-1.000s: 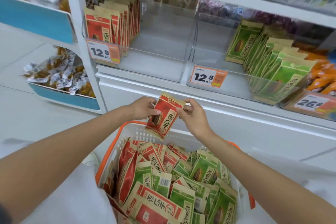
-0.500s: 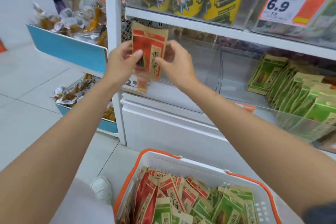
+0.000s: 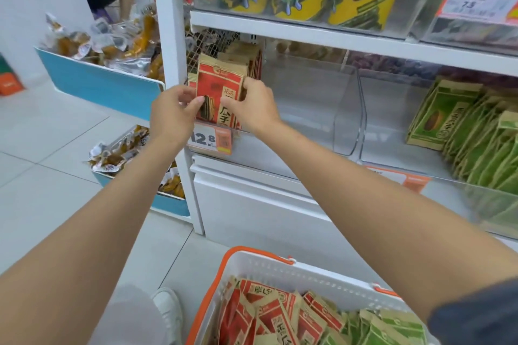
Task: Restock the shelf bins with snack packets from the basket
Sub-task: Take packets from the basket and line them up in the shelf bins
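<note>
Red packet (image 3: 221,89) upright at the clear bin (image 3: 305,120) front, centre frame; white orange-rimmed basket (image 3: 308,274) of packets (image 3: 280,314), bottom centre

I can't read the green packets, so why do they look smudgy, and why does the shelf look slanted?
Head view: the green packets sit near the frame's right edge, where the image is smeared. Head view: the wide-angle lens makes the shelf post lean. Head view: the red packet, pinched by the left hand and right hand mid-frame, looks sharper under soft, even light.

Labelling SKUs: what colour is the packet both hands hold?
Red front with brown kraft border; the flat paper packet shows best in head view.
</note>
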